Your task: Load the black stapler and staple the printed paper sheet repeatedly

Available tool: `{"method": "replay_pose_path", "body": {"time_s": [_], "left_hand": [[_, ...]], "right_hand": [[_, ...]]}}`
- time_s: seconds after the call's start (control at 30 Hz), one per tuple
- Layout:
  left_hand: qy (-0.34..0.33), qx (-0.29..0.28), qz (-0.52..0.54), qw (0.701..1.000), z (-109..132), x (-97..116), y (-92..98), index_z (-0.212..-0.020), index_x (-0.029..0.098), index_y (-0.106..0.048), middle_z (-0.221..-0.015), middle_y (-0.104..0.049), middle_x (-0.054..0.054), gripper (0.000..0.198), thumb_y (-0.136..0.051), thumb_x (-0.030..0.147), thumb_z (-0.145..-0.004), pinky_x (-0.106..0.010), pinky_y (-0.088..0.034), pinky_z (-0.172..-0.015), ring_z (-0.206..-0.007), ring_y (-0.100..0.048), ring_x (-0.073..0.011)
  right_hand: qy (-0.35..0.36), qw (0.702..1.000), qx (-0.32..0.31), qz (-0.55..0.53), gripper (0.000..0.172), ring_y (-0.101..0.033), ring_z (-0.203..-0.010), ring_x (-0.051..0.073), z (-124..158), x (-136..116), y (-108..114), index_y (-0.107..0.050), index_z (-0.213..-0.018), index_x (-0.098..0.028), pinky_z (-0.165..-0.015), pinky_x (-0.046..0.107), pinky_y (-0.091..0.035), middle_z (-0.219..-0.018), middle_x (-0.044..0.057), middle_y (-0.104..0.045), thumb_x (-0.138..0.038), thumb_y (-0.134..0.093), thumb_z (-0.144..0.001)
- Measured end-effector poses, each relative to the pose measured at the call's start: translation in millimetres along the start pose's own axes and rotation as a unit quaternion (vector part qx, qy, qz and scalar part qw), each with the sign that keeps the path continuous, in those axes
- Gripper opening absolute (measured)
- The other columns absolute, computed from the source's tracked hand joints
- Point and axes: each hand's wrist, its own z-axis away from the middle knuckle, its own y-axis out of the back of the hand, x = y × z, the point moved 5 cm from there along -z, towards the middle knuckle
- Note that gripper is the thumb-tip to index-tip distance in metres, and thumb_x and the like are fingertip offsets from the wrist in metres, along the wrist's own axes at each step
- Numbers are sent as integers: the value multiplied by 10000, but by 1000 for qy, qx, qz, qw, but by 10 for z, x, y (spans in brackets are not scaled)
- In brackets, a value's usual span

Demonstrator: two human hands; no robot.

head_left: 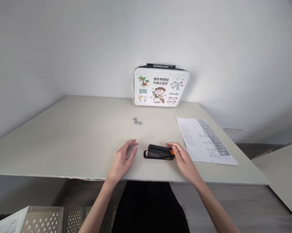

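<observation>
A black stapler [159,152] with an orange part at its rear end lies on the table, its front pointing left. My right hand [183,158] has its thumb and fingers around that rear end. To the left of the stapler, my left hand [123,158] rests over the table with thumb and fingers apart, holding nothing and not touching the stapler. Beyond both hands lie several short strips of staples [136,121] in a loose cluster.
A white case [161,87] with cartoon prints and a dark handle stands against the wall at the back. Right of the stapler lies a printed sheet of paper [196,142]. The table's [63,145] front edge runs just below my hands. A perforated white basket [42,221] sits low at left.
</observation>
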Motion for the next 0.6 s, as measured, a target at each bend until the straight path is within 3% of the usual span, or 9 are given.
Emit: {"method": "replay_pose_path", "body": {"time_s": [0.13,0.47,0.6], "left_hand": [[15,11,29,999,-2,-15,19,-1328,248,-609,-1331,-725,-79,377,-508,480,-1049,-327,-590,-808,-1348,-609,-277],[61,68,51,995,10,52,122,-1245,245,-659,-1369,-693,-66,444,-414,573,-1075,-386,-510,-1028,-1309,-605,-275],[72,73,52,993,10,39,127,-1220,254,-673,-1349,-701,-62,457,-407,594,-1069,-397,-513,-994,-1246,-628,-286]], "right_hand": [[0,1000,-4,0,451,-647,-1266,277,-17,-4,-4,-640,-1266,-296,-1095,462,-499,-1336,87,-708,-606,-371,-1079],[10,1000,2,5,450,-648,-1251,276,11,-67,-7,-668,-1236,-277,-1087,444,-502,-1343,88,-704,-582,-375,-1082],[6,999,-23,44,442,-680,-1154,284,34,-130,-42,-663,-1253,-276,-988,441,-555,-1283,86,-723,-586,-409,-1068]]}}
